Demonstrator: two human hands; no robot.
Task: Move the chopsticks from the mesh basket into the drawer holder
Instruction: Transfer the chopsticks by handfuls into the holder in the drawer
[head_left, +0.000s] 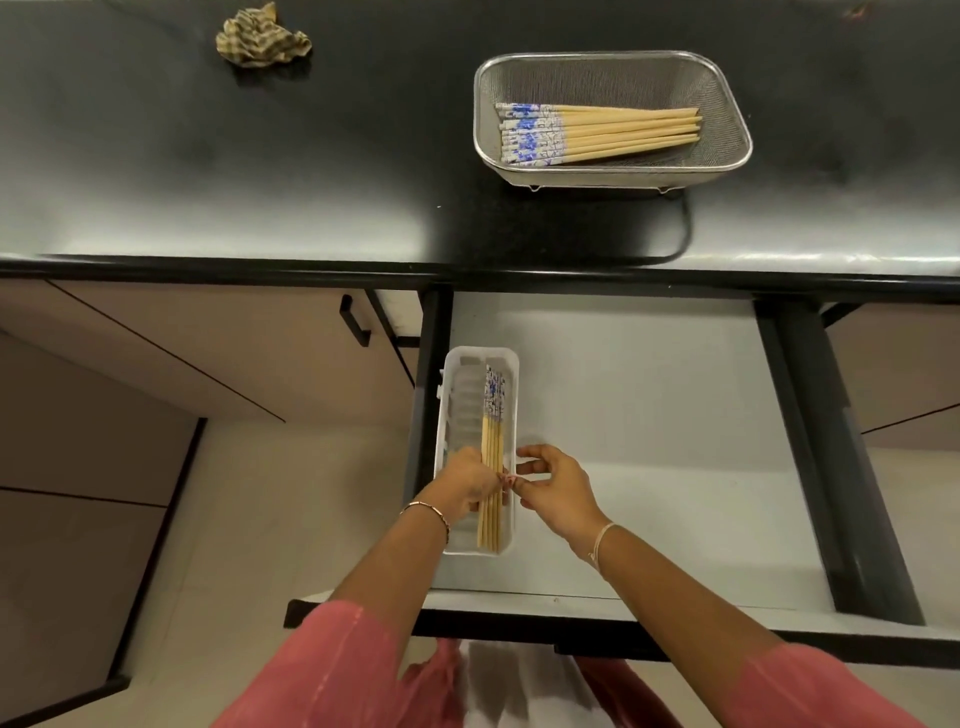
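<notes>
From the head camera, both hands are down in the open drawer (649, 415) at the white holder (457, 395). The left hand (467, 488) is curled over a small bundle of chopsticks (492, 467) that lies lengthwise in the holder's right-hand slot, its fingers closed onto the bare wooden ends. The right hand (553, 488) is just beside the holder's outer wall, thumb and forefinger pinched narrow near the left fingertips; whether they grip a stick or only touch the rim I cannot tell.

Well beyond the fingers, up on the black counter (260, 156), the mesh basket (727, 104) holds the rest of the chopsticks (597, 132), patterned ends pointing left. So the job looks only partly done.

The risk here is the light plastic holder sliding or tipping if the left hand lifts with a stick snagged. Sticks released unevenly could also cross and jam the slot for the next handful.

A crumpled cloth (262, 39) lies far off on the counter.
</notes>
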